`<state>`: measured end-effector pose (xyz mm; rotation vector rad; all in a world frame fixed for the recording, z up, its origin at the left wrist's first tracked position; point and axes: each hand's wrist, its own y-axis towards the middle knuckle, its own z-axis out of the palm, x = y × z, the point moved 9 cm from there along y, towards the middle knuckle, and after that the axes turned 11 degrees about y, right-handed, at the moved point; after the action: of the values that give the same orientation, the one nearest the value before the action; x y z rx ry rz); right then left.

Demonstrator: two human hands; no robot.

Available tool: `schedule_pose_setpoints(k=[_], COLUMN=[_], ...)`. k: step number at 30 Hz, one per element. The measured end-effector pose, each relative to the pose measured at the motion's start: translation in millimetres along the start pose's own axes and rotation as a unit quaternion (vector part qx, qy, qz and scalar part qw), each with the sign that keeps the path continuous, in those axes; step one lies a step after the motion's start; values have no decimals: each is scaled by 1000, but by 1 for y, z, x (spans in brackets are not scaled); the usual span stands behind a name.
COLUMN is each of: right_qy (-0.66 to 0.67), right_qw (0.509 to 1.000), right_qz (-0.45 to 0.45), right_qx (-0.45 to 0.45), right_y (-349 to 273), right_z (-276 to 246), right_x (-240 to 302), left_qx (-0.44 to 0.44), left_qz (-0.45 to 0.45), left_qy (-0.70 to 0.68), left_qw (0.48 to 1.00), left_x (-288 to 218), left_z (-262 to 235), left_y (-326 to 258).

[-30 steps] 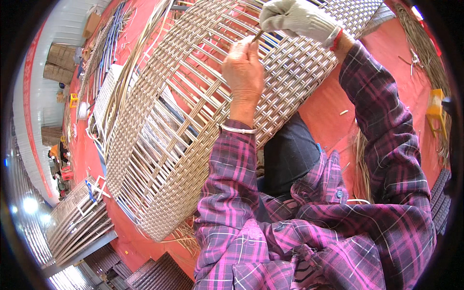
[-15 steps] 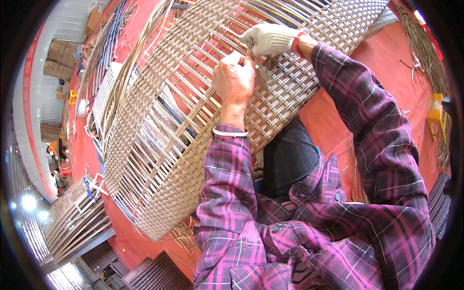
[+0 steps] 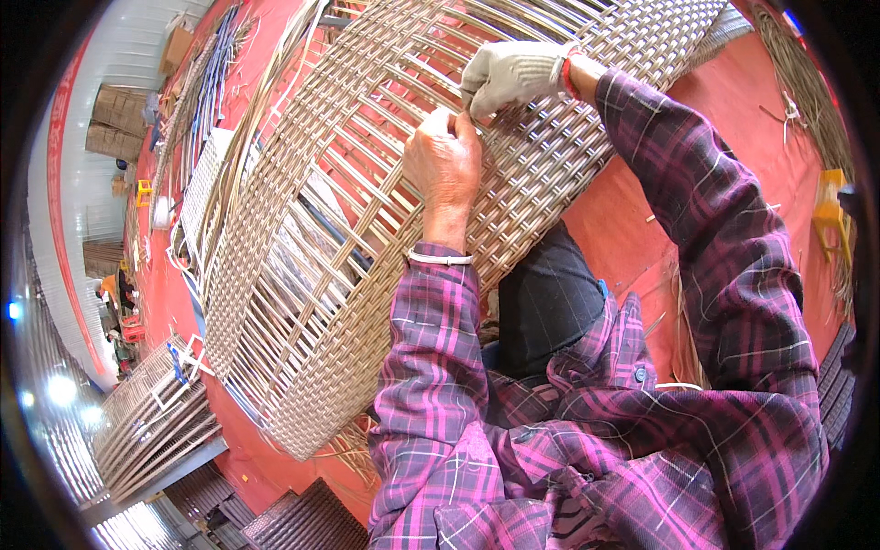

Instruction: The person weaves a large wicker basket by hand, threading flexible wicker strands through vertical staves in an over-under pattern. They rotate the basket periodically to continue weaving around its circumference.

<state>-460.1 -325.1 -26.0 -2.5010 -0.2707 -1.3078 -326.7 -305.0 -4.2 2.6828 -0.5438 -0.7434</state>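
A large curved panel of brown-grey wicker [image 3: 550, 160] lies slanted in front of me, tightly woven along both long sides. Between these sides, bare parallel strands run across an open middle. My left hand [image 3: 444, 163], bare with a white covering on one finger, is closed in a pinch on a wicker strip over the panel. Just beyond it, my right hand [image 3: 516, 77], in a white knit glove, closes on the same strip with thumb and fingers. Most of the strip is hidden between the hands.
Red sheeting [image 3: 632, 220] covers the floor. Loose wicker strands [image 3: 280, 69] lie beyond the panel at left. A stack of woven pieces [image 3: 156, 426] rests on a bench at lower left. On the right stands a yellow stool [image 3: 830, 215], near a bundle of strands [image 3: 797, 92].
My gloved right hand has curled down and now covers the strip end that stuck up between the hands. The left hand has barely shifted.
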Motion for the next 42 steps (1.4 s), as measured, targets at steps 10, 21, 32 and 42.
schedule_pose_setpoints(k=[10,21,32,42], right_qy=[83,-258,-145,314], right_qw=[964,932,931,914], right_qz=[-38,-127,-213,-10], right_qx=[-249,-221,-257,-257], right_y=[-100,-39,-82,-78], right_z=[-125,-40,-141,-90], right_x=[-21,3,53,10], left_qx=[-139,-72,-124,11], left_qz=[146,106,148,33], left_qy=[-81,-116,-84,-364], left_qw=[976,985,978,931], left_x=[-47,-19,-41,-42], left_z=[-17,-4,-16,8], left_y=[6,13,15,40])
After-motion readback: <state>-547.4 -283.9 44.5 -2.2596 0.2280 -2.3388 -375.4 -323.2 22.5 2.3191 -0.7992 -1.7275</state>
